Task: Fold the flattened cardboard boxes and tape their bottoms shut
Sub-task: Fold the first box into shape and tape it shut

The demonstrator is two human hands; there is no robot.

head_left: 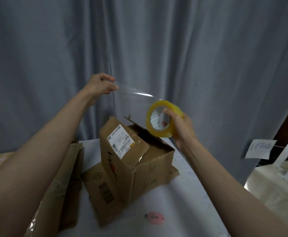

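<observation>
Left grip (102,84) pinches clear tape (134,94) — edges barely visible.

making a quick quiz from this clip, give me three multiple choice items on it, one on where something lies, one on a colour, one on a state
1. Where does the pink cutter lie?
A. on the white table in front of the boxes
B. inside the folded box
C. in the left hand

2. What colour is the tape roll?
A. blue
B. yellow
C. black

3. What state is the tape in?
A. wound fully on the roll
B. a clear strip pulled out between the two hands
C. already stuck along the box

Answers:
1 A: the pink cutter lies on the white table, nearer the camera than the folded box.
2 B: the tape roll, gripped by the right hand, is yellow.
3 B: the clear strip runs from the roll to the left hand, which pinches its end, above the box.
</observation>
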